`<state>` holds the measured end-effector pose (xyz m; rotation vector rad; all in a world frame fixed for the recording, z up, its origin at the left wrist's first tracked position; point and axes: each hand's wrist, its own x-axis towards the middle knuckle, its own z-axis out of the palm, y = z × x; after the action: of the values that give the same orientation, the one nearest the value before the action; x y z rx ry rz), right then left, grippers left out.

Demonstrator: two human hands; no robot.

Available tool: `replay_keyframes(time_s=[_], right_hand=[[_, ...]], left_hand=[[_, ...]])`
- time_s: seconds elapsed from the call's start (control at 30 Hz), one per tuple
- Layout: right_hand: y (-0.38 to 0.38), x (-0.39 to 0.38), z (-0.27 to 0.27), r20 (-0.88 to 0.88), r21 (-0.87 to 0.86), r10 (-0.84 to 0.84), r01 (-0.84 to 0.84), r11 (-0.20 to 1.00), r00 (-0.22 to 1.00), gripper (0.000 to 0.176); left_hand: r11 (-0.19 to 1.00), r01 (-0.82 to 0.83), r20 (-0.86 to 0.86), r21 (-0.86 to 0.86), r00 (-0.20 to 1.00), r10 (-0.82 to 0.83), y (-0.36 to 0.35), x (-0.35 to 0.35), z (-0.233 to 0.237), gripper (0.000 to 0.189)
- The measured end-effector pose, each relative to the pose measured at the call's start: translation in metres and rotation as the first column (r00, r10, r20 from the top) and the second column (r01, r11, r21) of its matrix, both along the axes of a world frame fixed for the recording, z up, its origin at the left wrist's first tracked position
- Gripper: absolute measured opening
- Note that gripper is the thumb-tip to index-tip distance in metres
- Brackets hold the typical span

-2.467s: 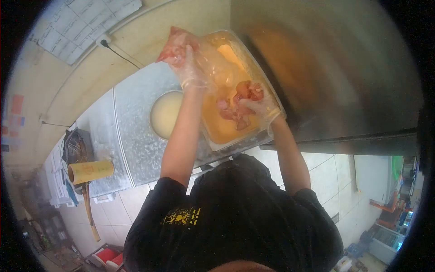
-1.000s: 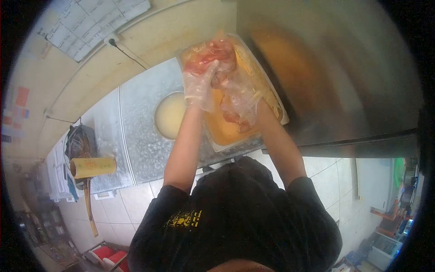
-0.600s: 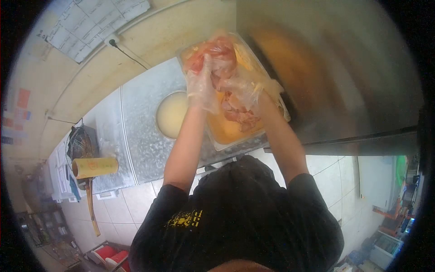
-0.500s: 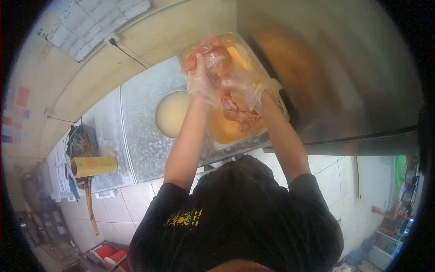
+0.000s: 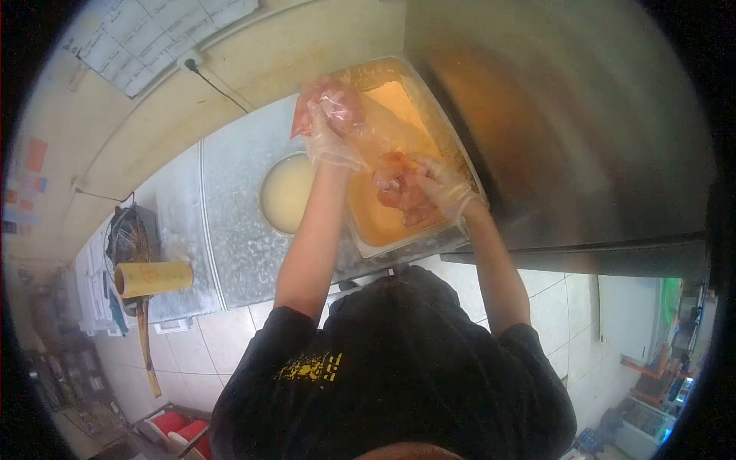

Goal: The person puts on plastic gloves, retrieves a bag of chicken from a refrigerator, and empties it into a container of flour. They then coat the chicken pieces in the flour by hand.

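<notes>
My left hand (image 5: 328,142), in a clear plastic glove, is closed on a clear plastic bag (image 5: 335,103) with pink raw meat bunched inside it. The bag hangs over the far left corner of a metal tray (image 5: 373,249), which has an orange-yellow layer (image 5: 395,100) on its bottom. Also gloved, my right hand (image 5: 446,186) curls its fingers around the raw meat (image 5: 405,195) over the middle of the tray. Between my hands stretches filmy plastic from the bag; how far it reaches toward the right fingers is hard to make out.
A round bowl of pale, cloudy liquid (image 5: 288,193) sits left of the tray on the metal counter (image 5: 234,184). Farther left are a yellow cardboard tube (image 5: 156,279) and a dark mesh strainer (image 5: 129,234). A large metal panel (image 5: 560,123) rises along the right side.
My left hand has moved slightly left with the bag, and the bagged meat is bunched tighter. My right hand has shifted down, away from the bag, onto the loose meat.
</notes>
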<state>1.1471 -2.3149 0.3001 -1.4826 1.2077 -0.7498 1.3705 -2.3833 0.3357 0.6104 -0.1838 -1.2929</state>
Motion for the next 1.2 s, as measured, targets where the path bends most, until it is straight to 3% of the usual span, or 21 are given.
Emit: replay_keyframes(time_s=[0.13,0.2,0.23,0.3,0.37,0.47,0.53,0.73,0.87,0.97,1.07,1.13,1.17,1.2], right_hand=[[-0.008,0.042,0.013,0.110,0.059,-0.164,0.159,0.986,0.980,0.040],[-0.023,0.064,0.020,0.271,0.244,-0.248,0.183,0.952,0.930,0.038],[-0.032,0.071,0.028,0.346,0.415,-0.280,0.122,0.901,0.895,0.038],[-0.041,0.074,0.026,0.507,0.557,-0.328,-0.012,0.831,0.797,0.039],[-0.045,0.076,0.010,0.677,0.526,-0.335,-0.113,0.843,0.656,0.041],[-0.039,0.066,0.003,0.653,0.498,-0.252,-0.155,0.853,0.714,0.045],[-0.029,0.061,-0.001,0.641,0.464,-0.246,-0.112,0.879,0.727,0.034],[-0.025,0.023,-0.045,0.506,0.331,-0.301,0.140,0.933,0.809,0.047],[-0.025,0.018,-0.034,0.395,0.350,-0.332,0.194,0.917,0.857,0.044],[-0.028,0.029,-0.006,0.279,0.268,-0.423,0.353,0.896,0.862,0.040],[-0.030,0.014,-0.001,0.244,0.129,-0.280,0.255,0.958,0.929,0.039],[-0.028,0.009,0.007,-0.116,-0.127,-0.107,0.092,0.988,0.988,0.041],[-0.025,0.009,0.016,-0.305,-0.226,-0.046,-0.026,0.974,0.951,0.042],[-0.021,0.010,0.027,-0.379,-0.257,-0.083,-0.018,0.966,0.922,0.043]], left_hand=[[0.998,0.027,0.162,-0.061,0.987,-0.017,-0.002,-0.002,-0.006,0.046],[0.991,-0.012,0.189,-0.132,0.981,0.037,-0.006,-0.010,-0.009,0.043],[0.992,0.014,0.230,-0.125,0.973,0.016,-0.003,-0.012,-0.007,0.042],[0.992,0.059,0.310,-0.110,0.951,-0.022,0.010,-0.017,0.010,0.041],[0.988,0.082,0.326,-0.131,0.945,-0.035,0.007,-0.015,0.013,0.040],[0.987,0.036,0.336,-0.159,0.942,0.020,0.006,-0.013,0.022,0.041],[0.983,-0.008,0.328,-0.182,0.942,0.069,0.004,-0.009,0.032,0.041],[0.987,-0.094,0.245,-0.128,0.962,0.124,-0.001,0.001,0.056,0.045],[0.978,-0.043,0.334,-0.204,0.936,0.111,-0.008,0.010,0.046,0.049],[0.984,-0.026,0.393,-0.176,0.915,0.095,0.000,0.007,0.053,0.051],[0.977,-0.028,0.407,-0.213,0.906,0.115,0.000,0.009,0.053,0.052],[0.966,-0.016,0.409,-0.257,0.904,0.124,-0.002,0.011,0.050,0.054],[0.961,0.001,0.412,-0.276,0.904,0.117,-0.004,0.013,0.048,0.055],[0.955,0.020,0.417,-0.295,0.902,0.110,-0.004,0.016,0.046,0.056]])
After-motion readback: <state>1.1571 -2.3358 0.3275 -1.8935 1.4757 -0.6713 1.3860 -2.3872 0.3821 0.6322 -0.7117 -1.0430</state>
